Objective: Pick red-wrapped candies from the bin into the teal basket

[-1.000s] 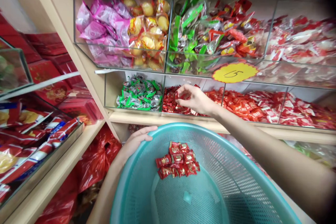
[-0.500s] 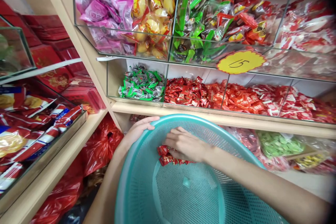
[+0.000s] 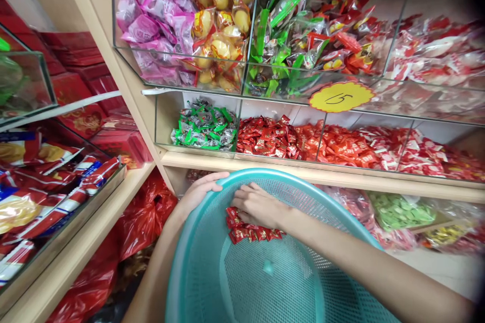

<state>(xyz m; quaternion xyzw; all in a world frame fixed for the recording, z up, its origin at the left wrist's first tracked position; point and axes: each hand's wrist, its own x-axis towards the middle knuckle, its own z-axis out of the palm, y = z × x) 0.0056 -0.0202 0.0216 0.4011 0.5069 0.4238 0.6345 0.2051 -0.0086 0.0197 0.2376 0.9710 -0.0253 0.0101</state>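
A teal plastic basket with mesh walls is tilted toward the shelves below me. My left hand grips its rim at the upper left, fingers over the edge. Inside, my right hand reaches down with curled fingers onto a small heap of red wrapped candies against the far wall. Candies lie under and around its fingertips, which are partly hidden, and the hand looks closed on some of them.
Ahead, a wooden shelf edge carries glass bins of red candies and green-wrapped candies. Larger bins with a yellow price tag hang above. Packaged snacks fill the left shelf; red plastic bags sit below it.
My right hand has shifted slightly left within the basket, and more of the red candies show below it. My left hand stays on the rim. The view has tipped a little upward.
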